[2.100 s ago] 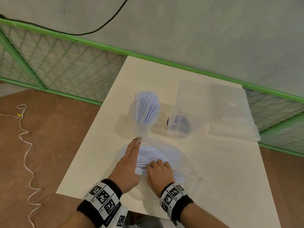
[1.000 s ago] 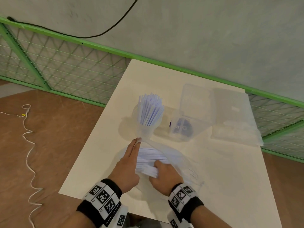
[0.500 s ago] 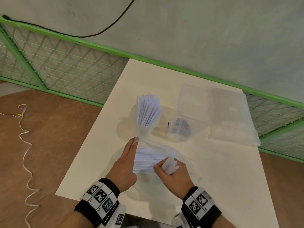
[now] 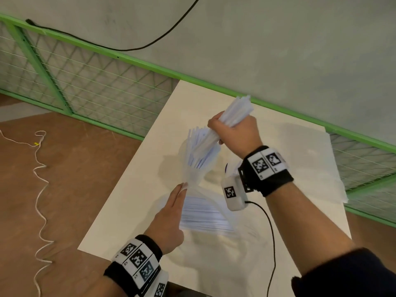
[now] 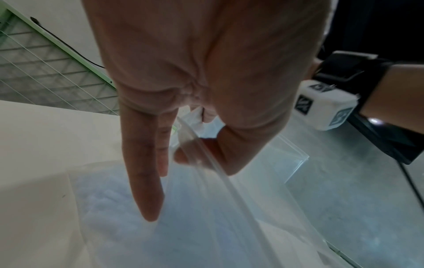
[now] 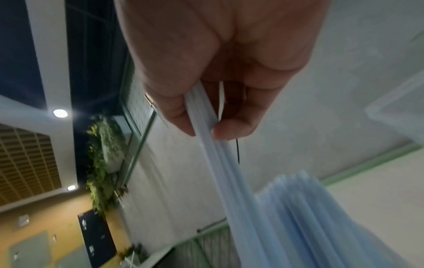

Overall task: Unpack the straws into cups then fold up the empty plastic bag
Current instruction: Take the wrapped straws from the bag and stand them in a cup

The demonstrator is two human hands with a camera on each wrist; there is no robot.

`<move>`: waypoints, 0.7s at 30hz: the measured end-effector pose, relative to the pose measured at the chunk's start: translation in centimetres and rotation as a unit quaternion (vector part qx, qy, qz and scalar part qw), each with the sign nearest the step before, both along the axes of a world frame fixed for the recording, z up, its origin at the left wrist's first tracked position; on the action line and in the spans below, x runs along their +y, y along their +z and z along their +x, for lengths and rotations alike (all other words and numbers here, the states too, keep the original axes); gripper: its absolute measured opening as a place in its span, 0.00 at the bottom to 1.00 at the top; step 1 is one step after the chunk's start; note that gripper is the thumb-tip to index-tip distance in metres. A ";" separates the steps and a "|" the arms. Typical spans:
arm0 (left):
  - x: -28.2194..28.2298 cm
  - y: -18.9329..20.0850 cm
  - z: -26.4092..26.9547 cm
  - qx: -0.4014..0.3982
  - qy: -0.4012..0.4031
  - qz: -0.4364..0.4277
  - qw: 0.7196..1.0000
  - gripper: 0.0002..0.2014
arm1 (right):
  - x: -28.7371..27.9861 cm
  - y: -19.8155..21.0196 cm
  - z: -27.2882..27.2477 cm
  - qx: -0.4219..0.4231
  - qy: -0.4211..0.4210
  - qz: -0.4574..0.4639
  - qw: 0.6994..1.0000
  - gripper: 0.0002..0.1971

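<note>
Straws (image 4: pixel 198 150) crowding cup mouth

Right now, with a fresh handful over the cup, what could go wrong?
1. The clear plastic cup already holds a fanned-out bunch; the white straws gripped by the right hand may snag and spill.
2. Pushing could tip the light cup.
3. The left hand only pinches the transparent bag, which may slip.
</note>
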State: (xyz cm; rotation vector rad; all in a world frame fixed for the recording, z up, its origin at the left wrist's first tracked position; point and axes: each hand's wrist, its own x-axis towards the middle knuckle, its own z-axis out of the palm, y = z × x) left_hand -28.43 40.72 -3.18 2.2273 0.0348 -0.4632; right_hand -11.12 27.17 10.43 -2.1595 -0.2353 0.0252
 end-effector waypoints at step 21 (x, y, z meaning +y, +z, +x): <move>-0.5 -0.6 0.2 -0.009 -0.001 -0.013 1.000 0.53 | -2.3 -4.1 -8.5 -0.130 0.125 -0.037 0.983 0.13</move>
